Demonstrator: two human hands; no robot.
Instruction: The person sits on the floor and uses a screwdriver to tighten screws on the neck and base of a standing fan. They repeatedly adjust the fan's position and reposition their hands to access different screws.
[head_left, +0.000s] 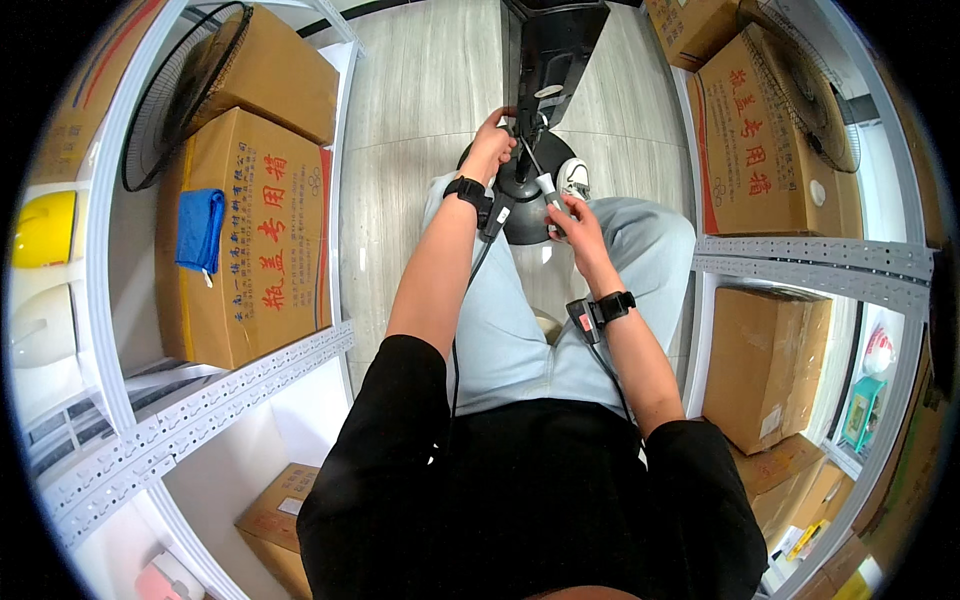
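Note:
Between my knees a tall black appliance (pixel 562 58) stands on the floor, on a short neck above a round black base (pixel 528 228). My left hand (pixel 492 146) is closed at the left side of the neck, its fingers curled round the black stand; the exact part gripped is partly hidden. In my right hand (pixel 578 232) is a screwdriver (pixel 549 188) with a grey handle and a white collar. Its shaft slants up and left, and its tip is at the joint just above the neck, beside my left fingers. Whether it touches a screw is too small to tell.
Shelf racks rise on both sides, with cardboard boxes (pixel 250 240) and black fan grilles (pixel 815 95). A blue cloth (pixel 200 230) hangs on the left box; yellow (pixel 45 230) and white helmets lie further left. Cables run from the black wrist devices (pixel 600 312). My shoe (pixel 574 177) is beside the base.

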